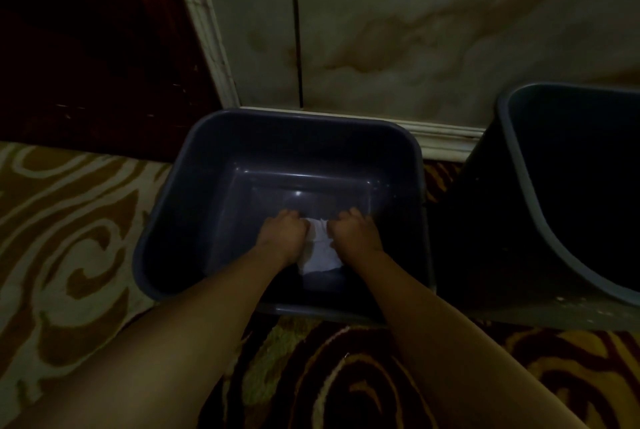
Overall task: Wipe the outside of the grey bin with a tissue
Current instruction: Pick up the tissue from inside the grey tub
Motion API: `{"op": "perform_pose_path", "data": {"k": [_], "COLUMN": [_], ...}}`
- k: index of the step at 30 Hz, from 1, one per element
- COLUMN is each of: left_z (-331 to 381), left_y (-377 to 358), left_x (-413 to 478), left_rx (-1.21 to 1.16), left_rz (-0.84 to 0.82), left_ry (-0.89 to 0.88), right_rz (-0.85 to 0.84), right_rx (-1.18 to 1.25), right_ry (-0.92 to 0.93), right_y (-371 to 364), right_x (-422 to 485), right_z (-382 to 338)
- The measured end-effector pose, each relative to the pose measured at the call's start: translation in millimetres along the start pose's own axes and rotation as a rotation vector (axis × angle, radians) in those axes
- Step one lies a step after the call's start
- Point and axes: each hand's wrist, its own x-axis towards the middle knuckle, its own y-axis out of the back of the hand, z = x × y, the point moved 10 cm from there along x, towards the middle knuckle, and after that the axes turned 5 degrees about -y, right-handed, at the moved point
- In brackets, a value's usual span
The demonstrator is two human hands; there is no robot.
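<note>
From the left, we reach both arms down into the grey rectangular plastic bin (221,165) standing on the patterned carpet (69,220) against the wall. Our left hand (284,234) and right hand (353,233) have fingers curled, pinching the crumpled white tissue (320,252) between them near the bin's floor. We judge the outside wiping not yet begun. A second dark bin (571,186) stands further right.

No readable text, label or number anywhere.
</note>
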Motion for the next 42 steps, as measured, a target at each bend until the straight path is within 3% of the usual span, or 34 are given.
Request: {"op": "perform_pose_path", "data": {"k": [4,8,13,17,24,30,36,39,42], "left_z": [-1.6,-5.3,-11.8,-9.1,15.4,55.4,55.8,48.0,82.7], "left_y": [13.1,31.8,62.2,87.9,118.2,136.1,149.6,187.0,242.0], "left_x": [2.1,-4.9,-22.5,-42.7,-71.5,-93.0,-96.2,-96.0,-102.9], "left_rx": [-0.173,-0.422,-0.733,-0.821,-1.134,-1.366,-1.226,-0.898,-0.692], "left_rz": [0.068,0.166,0.326,0.39,0.329,0.198,0.143,0.298,0.47], "left_ry": [0.009,0.016,0.055,0.073,0.165,0.188,0.152,0.129,-0.087], "right_rz": [0.016,-0.001,0.138,0.199,0.253,0.182,0.141,0.142,0.2], "right_rx": [0.089,0.337,0.454,0.537,0.86,1.14,1.022,0.804,0.707], "right_ry": [-0.032,-0.207,-0.252,-0.274,-0.32,-0.351,-0.383,-0.371,-0.281], "right_y": [12.9,32.1,65.9,90.8,131.3,144.2,161.2,178.7,202.0], "right_x": [-3.9,-6.4,-18.2,-29.6,-53.5,-70.2,-88.7,-112.1,-151.5], "right_z": [4.8,23.2,26.9,21.7,22.0,27.5,39.5,34.8,26.1]}}
